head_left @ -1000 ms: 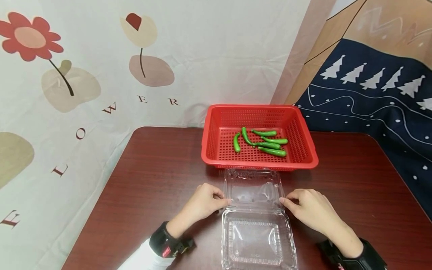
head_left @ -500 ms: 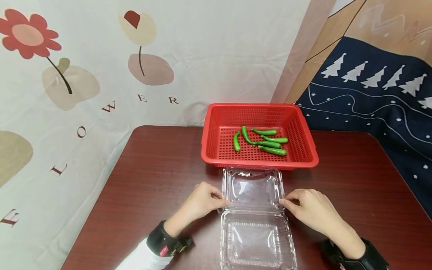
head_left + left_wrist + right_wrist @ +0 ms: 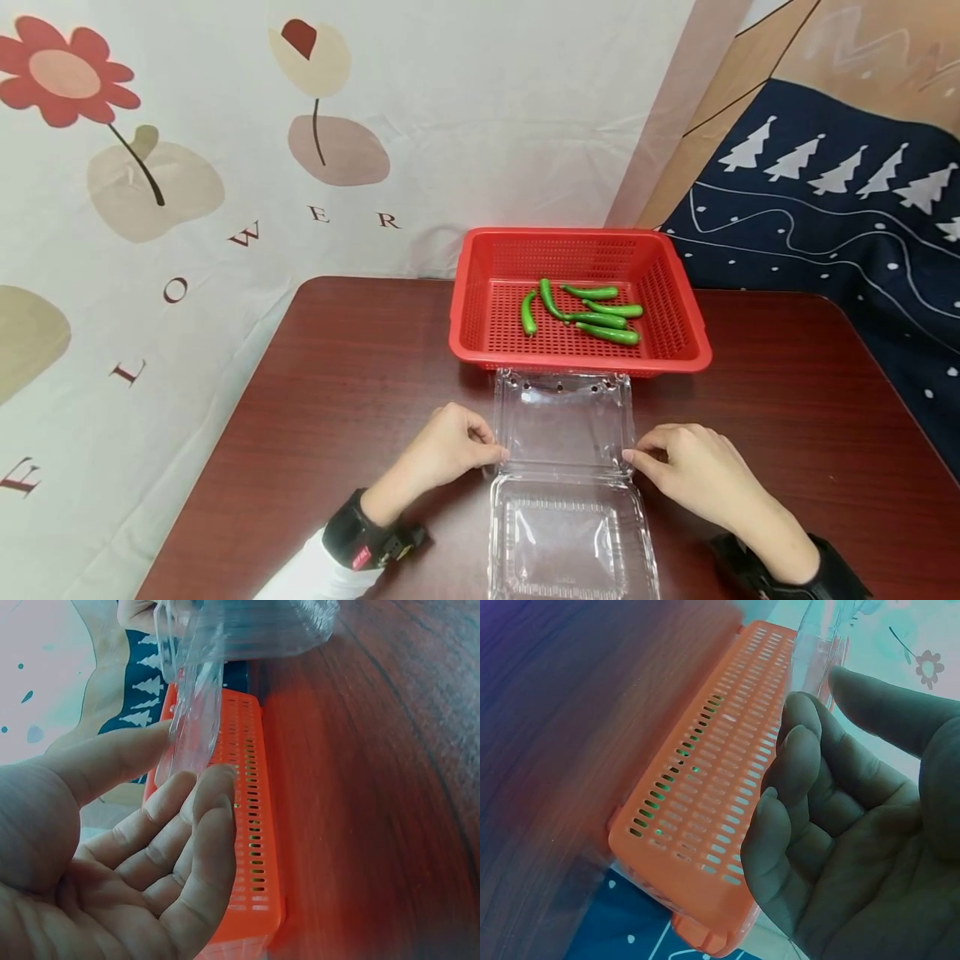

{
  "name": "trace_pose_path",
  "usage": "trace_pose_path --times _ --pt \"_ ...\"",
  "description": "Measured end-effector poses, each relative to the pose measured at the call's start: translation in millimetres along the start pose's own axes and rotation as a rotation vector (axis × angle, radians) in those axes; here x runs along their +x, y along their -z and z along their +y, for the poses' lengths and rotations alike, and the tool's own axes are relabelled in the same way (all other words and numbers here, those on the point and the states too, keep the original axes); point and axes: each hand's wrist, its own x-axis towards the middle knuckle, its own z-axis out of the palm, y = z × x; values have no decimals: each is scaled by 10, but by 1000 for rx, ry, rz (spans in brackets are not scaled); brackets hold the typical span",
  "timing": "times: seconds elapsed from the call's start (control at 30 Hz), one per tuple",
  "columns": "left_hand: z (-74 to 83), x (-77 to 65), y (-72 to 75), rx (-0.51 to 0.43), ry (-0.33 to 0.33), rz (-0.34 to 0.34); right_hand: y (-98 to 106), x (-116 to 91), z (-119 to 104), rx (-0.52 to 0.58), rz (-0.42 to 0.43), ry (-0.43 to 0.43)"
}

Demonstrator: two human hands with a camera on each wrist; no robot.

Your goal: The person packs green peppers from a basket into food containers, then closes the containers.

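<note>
A clear plastic clamshell box lies unfolded in front of me, its base (image 3: pixel 566 542) nearest and its lid (image 3: pixel 562 425) reaching toward the basket. My left hand (image 3: pixel 450 447) pinches the lid's left edge close to the hinge. On the opposite side my right hand (image 3: pixel 697 475) pinches the right edge at about the same height. The left wrist view has the thumb and forefinger on the thin clear rim (image 3: pixel 196 720), other fingers curled beneath. In the right wrist view, thumb and forefinger meet at the clear edge (image 3: pixel 810 671), partly out of frame.
Behind the lid stands a red perforated basket (image 3: pixel 581 363) with several green chili peppers (image 3: pixel 609 333) inside. Its near rim is right at the lid's far edge. Everything stands on a dark red-brown table (image 3: pixel 360 358), with a printed cloth (image 3: pixel 487 125) hanging behind.
The lid's tilt has shifted slightly, its far edge with small holes showing more plainly and its hinge sitting lower in view. Both hands keep their hold with hardly any movement.
</note>
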Motion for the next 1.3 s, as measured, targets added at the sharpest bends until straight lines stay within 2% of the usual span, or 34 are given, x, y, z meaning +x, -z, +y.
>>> trace_pose_path --times 0.23,0.4,0.57,0.73,0.93,1.1,1.3 --pt "10 -16 53 -22 7 -43 -3 -41 -45 -8 4 22" --pt "22 -26 55 -98 33 -81 -17 -52 -45 -28 18 47" --pt "31 -28 44 -170 54 -87 -23 -60 -49 -30 46 58" --pt "33 -21 19 -190 36 -88 -29 -56 -48 -19 92 72" --pt "25 -7 22 -169 -18 -108 -33 -25 -39 12 123 43" --pt "1 12 29 -152 -41 -84 -71 2 -26 30 159 45" --pt "-22 42 3 -172 -34 -33 -130 28 -5 26 225 80"
